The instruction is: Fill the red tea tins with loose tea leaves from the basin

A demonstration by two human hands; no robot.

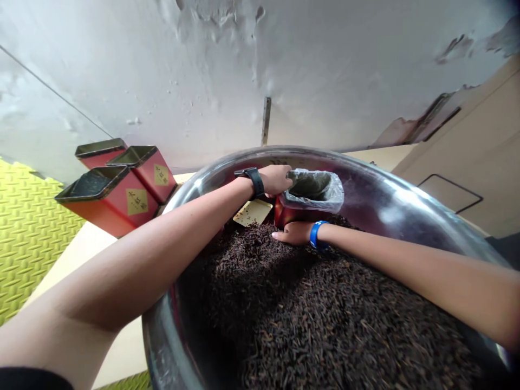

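A red tea tin (298, 214) with a clear plastic bag (335, 194) lining its mouth stands in a large metal basin (164, 330). Dark loose tea leaves (325, 314) lie around its base. My left hand (277, 180), with a black watch on the wrist, is closed on the tin's upper left corner, where the bag folds over the rim. Lower down, my right hand (298, 233), below a blue wristband, curls against the tin's near side just above the leaves; some of its fingers are hidden. A pale yellow flat piece (253, 212) rests on the leaves left of the tin.
Several red tins (117, 200) with yellow labels stand outside the basin at the left, on a pale surface (69, 265). Yellow textured matting (36, 233) lies beyond them. A peeling grey wall (219, 81) rises behind the basin, and a cardboard box (467, 146) is at the right.
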